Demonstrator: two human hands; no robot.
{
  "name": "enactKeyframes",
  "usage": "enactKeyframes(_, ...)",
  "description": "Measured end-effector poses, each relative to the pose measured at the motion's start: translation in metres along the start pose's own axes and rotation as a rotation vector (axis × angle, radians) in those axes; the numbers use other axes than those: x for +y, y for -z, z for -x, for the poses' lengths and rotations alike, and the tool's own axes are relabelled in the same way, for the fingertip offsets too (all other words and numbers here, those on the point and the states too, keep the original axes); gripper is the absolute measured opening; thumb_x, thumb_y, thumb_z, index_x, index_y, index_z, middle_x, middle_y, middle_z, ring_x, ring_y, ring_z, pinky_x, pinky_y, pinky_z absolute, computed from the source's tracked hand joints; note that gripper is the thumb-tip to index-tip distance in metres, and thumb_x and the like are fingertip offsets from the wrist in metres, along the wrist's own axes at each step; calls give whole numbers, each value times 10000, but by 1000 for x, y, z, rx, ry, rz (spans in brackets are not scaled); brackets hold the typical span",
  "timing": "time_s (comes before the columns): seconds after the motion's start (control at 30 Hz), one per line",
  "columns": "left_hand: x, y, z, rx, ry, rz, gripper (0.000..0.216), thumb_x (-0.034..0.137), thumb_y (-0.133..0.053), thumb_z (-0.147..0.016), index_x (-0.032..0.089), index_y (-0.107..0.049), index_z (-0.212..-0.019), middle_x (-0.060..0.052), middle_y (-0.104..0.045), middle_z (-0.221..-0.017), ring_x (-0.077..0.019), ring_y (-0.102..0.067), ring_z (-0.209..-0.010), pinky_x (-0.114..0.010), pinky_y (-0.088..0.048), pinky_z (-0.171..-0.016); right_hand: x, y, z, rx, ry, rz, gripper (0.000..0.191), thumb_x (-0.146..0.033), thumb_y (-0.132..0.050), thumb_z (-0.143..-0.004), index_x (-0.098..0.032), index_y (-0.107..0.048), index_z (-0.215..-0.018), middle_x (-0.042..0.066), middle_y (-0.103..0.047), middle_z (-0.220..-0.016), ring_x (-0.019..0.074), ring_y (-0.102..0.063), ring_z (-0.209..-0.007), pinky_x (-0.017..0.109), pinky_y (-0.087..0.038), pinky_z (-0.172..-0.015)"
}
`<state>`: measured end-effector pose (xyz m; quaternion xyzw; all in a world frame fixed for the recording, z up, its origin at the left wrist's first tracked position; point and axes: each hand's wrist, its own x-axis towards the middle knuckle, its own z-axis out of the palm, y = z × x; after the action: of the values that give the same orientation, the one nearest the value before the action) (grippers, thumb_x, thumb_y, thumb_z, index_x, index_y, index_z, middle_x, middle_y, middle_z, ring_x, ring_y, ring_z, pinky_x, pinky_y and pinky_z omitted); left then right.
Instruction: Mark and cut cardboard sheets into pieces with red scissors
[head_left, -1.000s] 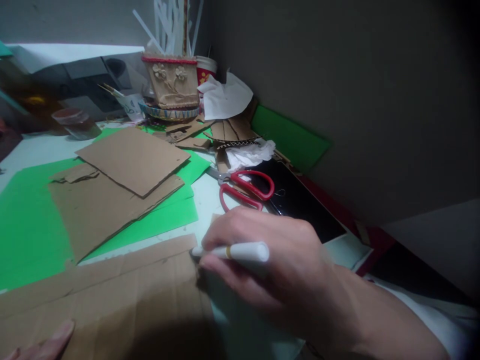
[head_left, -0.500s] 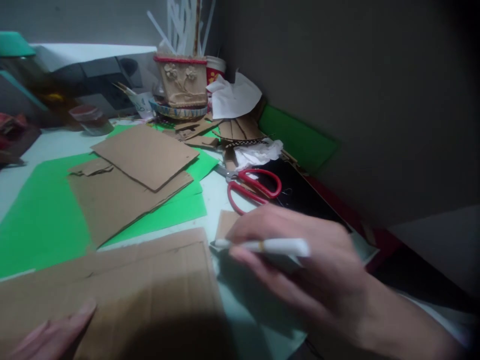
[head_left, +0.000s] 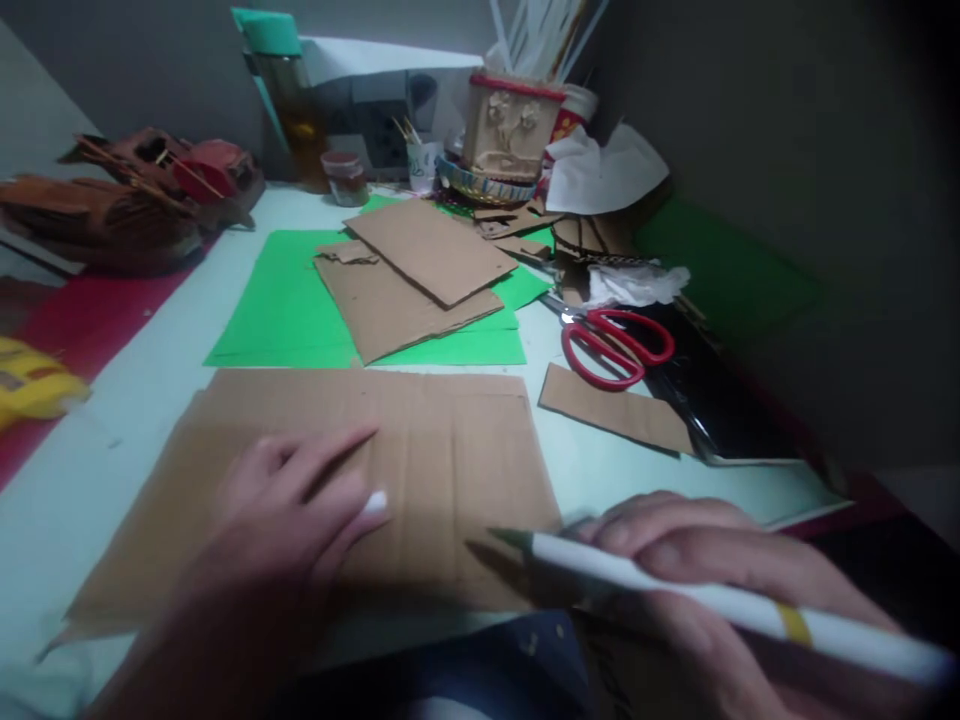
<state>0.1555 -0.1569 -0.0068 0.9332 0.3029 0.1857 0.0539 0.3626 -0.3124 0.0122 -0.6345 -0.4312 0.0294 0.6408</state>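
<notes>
My left hand (head_left: pixel 289 510) lies on a large sheet of brown cardboard (head_left: pixel 480 440), its index finger stretched out. A small white spot shows by the thumb; I cannot make out what it is. My right hand (head_left: pixel 697 560) holds a white pen (head_left: pixel 660 580) with a gold band, its dark tapered tip pointing left over the sheet's right side. Whether the tip touches the cardboard is unclear. Faint lines run along the sheet's upper right. Beyond my right hand lie a cardboard strip (head_left: pixel 615 408) and red-handled scissors (head_left: pixel 615 345).
Smaller cardboard pieces (head_left: pixel 431 250) lie on green sheets (head_left: pixel 281 300) behind the large one. At the back stand a bottle (head_left: pixel 296 120), a small jar (head_left: pixel 345 178) and a decorated pot of white sticks (head_left: pixel 514 125). A yellow tool (head_left: pixel 34 380) is at left, a black flat object (head_left: pixel 720 390) at right.
The view has swung left and down. My right hand has drawn back from the cardboard's far right corner toward its near right side, the pen still held. My left hand now shows more fully.
</notes>
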Motion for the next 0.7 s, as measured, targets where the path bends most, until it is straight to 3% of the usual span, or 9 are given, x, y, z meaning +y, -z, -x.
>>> enactKeyframes(0.07,8,1,-3,28,21,-10,326,348,-406,-973,252,-543,-693,-40,-656,-1263,-300,-504,-971,-521,-432,-829,-7,-9,15,-7,-6,5,211,-411,-745,-866,-245,-687,-749,12,-700,-680,224,-706,-633,336,-600,-509)
enactKeyframes(0.13,13,3,-4,38,-3,26,322,328,-378,-985,243,-556,-732,-62,-649,-1267,-305,-504,-1001,-537,-438,-845,-14,-15,24,-157,54,-21,74,-230,-729,-870,-226,-692,-805,22,-721,-742,213,-716,-662,325,-613,-551)
enactKeyframes(0.2,15,4,-5,41,-29,72,293,306,-392,-988,231,-557,-758,-79,-645,-1265,-308,-500,-1017,-544,-445,-855,-19,-18,27,-348,139,-62,155,-60,-688,-812,-197,-686,-883,42,-736,-799,207,-723,-697,319,-621,-598)
enactKeyframes(0.27,14,6,-6,31,-29,111,255,276,-432,-982,219,-554,-766,-90,-647,-1261,-310,-497,-1029,-549,-446,-875,-22,-22,28,-441,186,-74,243,5,-666,-769,-178,-672,-928,58,-740,-835,203,-723,-719,319,-617,-622)
enactKeyframes(0.47,15,13,-9,18,-33,194,175,207,-502,-961,181,-592,-814,-109,-659,-1223,-288,-490,-1029,-505,-455,-900,-27,-39,35,-378,287,-57,268,49,-618,-779,-161,-648,-943,48,-711,-799,189,-694,-716,315,-585,-632)
enactKeyframes(0.7,16,10,-8,30,-29,209,190,207,-503,-962,181,-597,-799,-107,-655,-1232,-286,-483,-1037,-495,-435,-923,-31,-44,33,-396,282,-102,267,59,-623,-776,-138,-656,-953,59,-713,-835,186,-685,-753,319,-580,-662)
